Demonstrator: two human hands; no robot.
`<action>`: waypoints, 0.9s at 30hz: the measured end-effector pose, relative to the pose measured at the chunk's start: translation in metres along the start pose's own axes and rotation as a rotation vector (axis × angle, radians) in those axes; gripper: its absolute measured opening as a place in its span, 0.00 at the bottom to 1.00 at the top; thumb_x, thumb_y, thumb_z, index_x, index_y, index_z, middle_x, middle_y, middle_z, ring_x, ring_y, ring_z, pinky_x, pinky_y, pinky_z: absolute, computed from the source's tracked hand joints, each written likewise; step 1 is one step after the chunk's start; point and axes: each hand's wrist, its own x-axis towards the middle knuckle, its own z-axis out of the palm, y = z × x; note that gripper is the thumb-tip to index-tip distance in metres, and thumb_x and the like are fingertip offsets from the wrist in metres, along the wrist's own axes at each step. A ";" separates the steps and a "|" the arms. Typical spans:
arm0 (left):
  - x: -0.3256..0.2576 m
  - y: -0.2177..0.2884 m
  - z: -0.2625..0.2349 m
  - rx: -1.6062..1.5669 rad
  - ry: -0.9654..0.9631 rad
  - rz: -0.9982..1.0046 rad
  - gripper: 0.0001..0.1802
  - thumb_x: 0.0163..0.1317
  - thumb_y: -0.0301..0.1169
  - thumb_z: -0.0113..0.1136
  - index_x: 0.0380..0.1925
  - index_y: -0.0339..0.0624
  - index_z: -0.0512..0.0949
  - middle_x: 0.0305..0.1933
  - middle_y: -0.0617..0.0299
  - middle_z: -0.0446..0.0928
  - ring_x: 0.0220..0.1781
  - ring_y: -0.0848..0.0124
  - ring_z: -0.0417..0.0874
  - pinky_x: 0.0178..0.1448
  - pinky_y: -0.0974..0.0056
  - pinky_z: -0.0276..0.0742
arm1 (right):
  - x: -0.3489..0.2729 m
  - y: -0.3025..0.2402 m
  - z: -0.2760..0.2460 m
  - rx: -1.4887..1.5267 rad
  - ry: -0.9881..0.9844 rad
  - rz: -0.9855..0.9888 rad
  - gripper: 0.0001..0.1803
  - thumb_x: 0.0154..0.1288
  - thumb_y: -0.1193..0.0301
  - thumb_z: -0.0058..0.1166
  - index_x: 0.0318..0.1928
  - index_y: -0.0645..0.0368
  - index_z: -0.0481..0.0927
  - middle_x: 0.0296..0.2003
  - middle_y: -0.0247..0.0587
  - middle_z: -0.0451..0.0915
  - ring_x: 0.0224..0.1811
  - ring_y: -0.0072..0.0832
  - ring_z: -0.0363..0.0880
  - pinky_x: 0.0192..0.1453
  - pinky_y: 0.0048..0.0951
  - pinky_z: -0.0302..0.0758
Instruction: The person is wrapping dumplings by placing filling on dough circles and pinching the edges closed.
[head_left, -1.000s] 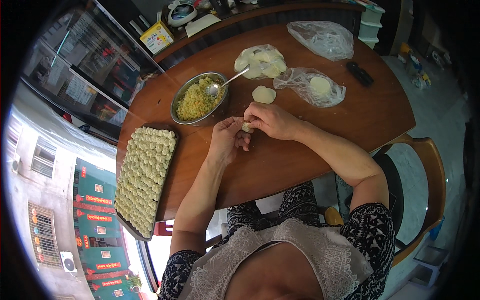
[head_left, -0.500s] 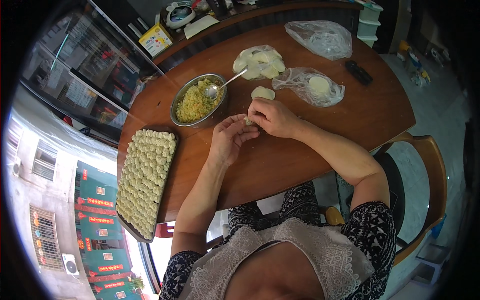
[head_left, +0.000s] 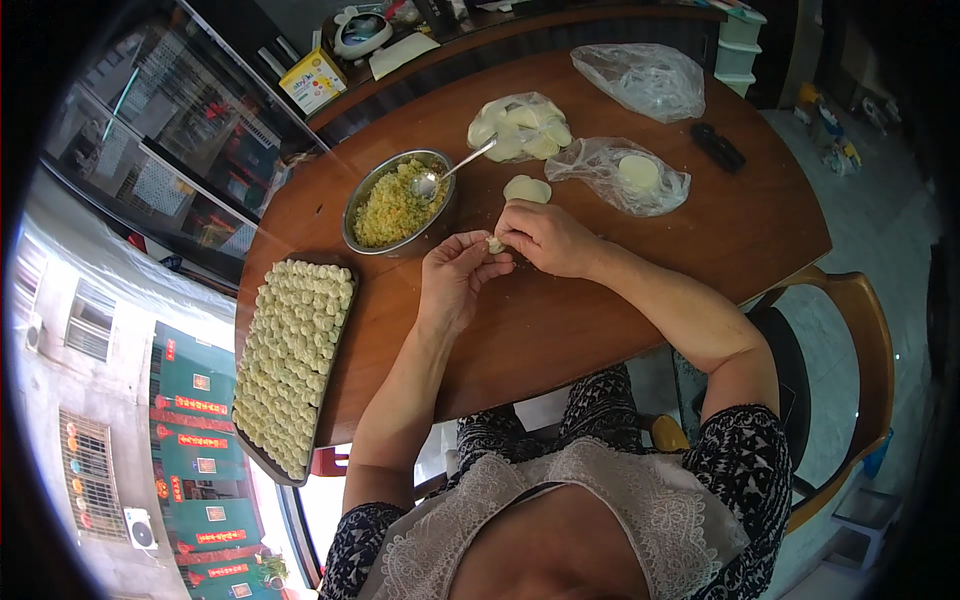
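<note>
From above, the left hand (head_left: 455, 280) and right hand (head_left: 540, 235) meet, fingers pinched together on a small dumpling (head_left: 494, 244) above the table (head_left: 620, 300), just right of the filling bowl (head_left: 395, 203), handy for scooping.

Bare table (head_left: 600, 310) near the body; ahead, metal bowl (head_left: 395, 205), wrappers (head_left: 527, 188) and bags (head_left: 620, 175) probably crowd passage.

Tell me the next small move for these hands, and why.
Probably finish pinching the dumpling shut, then set it on the tray. Both the left hand and right hand pinch it above the table, and the tray beside the left arm already holds rows of finished ones.
</note>
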 end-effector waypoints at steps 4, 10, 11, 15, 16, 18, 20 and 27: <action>-0.001 0.002 0.001 -0.028 0.026 -0.050 0.09 0.71 0.22 0.50 0.45 0.26 0.76 0.43 0.48 0.82 0.39 0.61 0.86 0.47 0.59 0.87 | -0.001 -0.001 -0.001 -0.113 -0.027 -0.068 0.03 0.65 0.76 0.54 0.34 0.61 0.74 0.34 0.42 0.74 0.37 0.42 0.77 0.41 0.40 0.74; -0.001 0.001 -0.004 -0.098 0.064 -0.117 0.11 0.71 0.23 0.49 0.46 0.25 0.76 0.42 0.46 0.82 0.40 0.61 0.86 0.48 0.61 0.87 | -0.001 -0.002 -0.003 -0.334 -0.043 -0.259 0.04 0.58 0.77 0.55 0.34 0.60 0.76 0.34 0.39 0.73 0.39 0.39 0.76 0.42 0.38 0.76; 0.000 0.001 -0.006 -0.104 0.055 -0.125 0.11 0.71 0.23 0.49 0.47 0.24 0.76 0.43 0.47 0.82 0.41 0.62 0.86 0.50 0.62 0.86 | 0.000 -0.003 -0.004 -0.369 -0.042 -0.289 0.05 0.57 0.77 0.55 0.35 0.59 0.76 0.34 0.38 0.73 0.40 0.38 0.76 0.43 0.37 0.76; 0.002 0.002 -0.008 -0.138 0.058 -0.129 0.12 0.70 0.23 0.49 0.47 0.24 0.76 0.44 0.49 0.82 0.45 0.63 0.85 0.51 0.62 0.86 | 0.000 -0.001 -0.002 -0.416 -0.043 -0.322 0.06 0.56 0.77 0.55 0.36 0.60 0.78 0.34 0.38 0.73 0.40 0.36 0.76 0.44 0.37 0.77; 0.002 0.003 -0.009 -0.160 0.055 -0.132 0.12 0.70 0.23 0.49 0.47 0.25 0.76 0.44 0.49 0.82 0.45 0.63 0.85 0.51 0.62 0.85 | 0.000 -0.002 -0.002 -0.420 -0.048 -0.322 0.06 0.56 0.77 0.55 0.36 0.60 0.78 0.34 0.38 0.73 0.40 0.36 0.76 0.44 0.37 0.77; 0.002 0.005 -0.011 -0.204 0.048 -0.137 0.12 0.70 0.23 0.50 0.47 0.25 0.76 0.45 0.50 0.82 0.45 0.64 0.85 0.51 0.62 0.85 | 0.000 -0.003 0.000 -0.424 -0.053 -0.318 0.07 0.55 0.78 0.56 0.36 0.60 0.78 0.34 0.38 0.73 0.41 0.36 0.76 0.45 0.38 0.77; 0.002 0.006 -0.008 -0.162 0.067 -0.107 0.11 0.69 0.23 0.52 0.46 0.26 0.77 0.45 0.51 0.82 0.45 0.64 0.85 0.51 0.63 0.85 | 0.000 -0.004 0.000 -0.429 -0.051 -0.308 0.08 0.54 0.78 0.57 0.36 0.60 0.78 0.34 0.38 0.73 0.42 0.37 0.76 0.45 0.38 0.77; 0.002 0.004 -0.008 -0.066 0.039 -0.044 0.08 0.68 0.21 0.57 0.45 0.30 0.78 0.42 0.54 0.82 0.40 0.67 0.85 0.45 0.65 0.85 | -0.002 0.000 0.000 -0.033 -0.031 -0.098 0.17 0.52 0.87 0.48 0.42 0.62 0.82 0.41 0.41 0.78 0.44 0.38 0.78 0.47 0.36 0.76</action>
